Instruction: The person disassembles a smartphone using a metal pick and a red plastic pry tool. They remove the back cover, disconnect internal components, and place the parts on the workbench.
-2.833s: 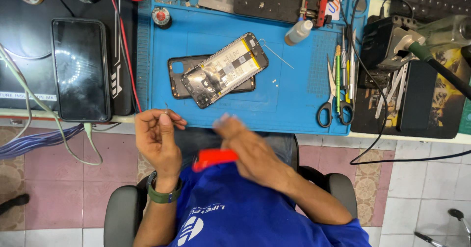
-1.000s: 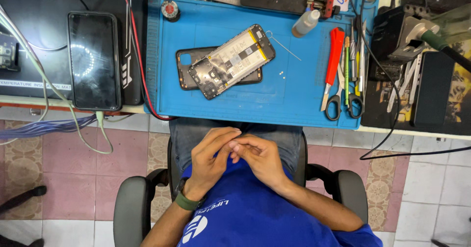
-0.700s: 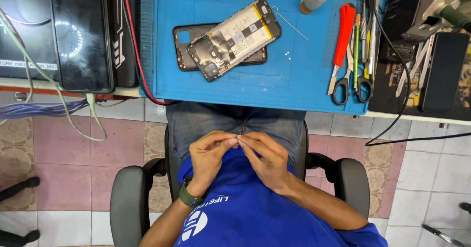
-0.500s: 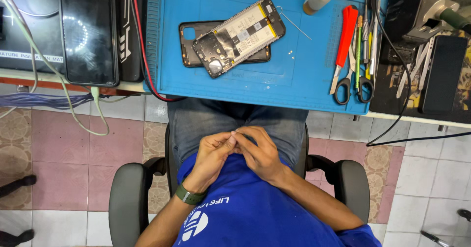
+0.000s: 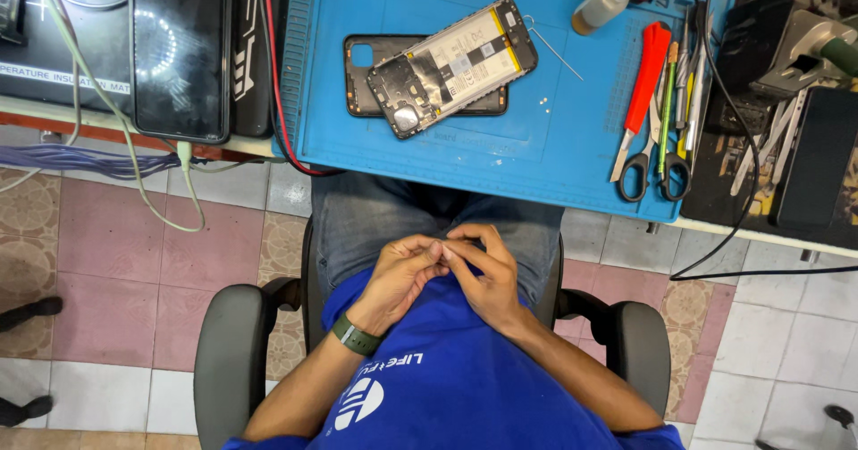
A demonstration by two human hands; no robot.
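Left hand (image 5: 399, 276) and right hand (image 5: 483, 271) meet fingertip to fingertip over the lap, pinching something too small to make out; opened phone (image 5: 451, 66) on the worktop (image 5: 554, 137).

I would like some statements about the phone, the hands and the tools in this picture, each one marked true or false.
1. The opened phone lies on the blue mat. True.
2. The left hand rests on the mat. False: it is over the lap, fingertips meeting the right hand.
3. The scissors lie at the mat's right side. True.
4. The opened phone lies flat on the mat, alone. False: it lies tilted across a dark back cover.
5. A green watch is on the left wrist. True.
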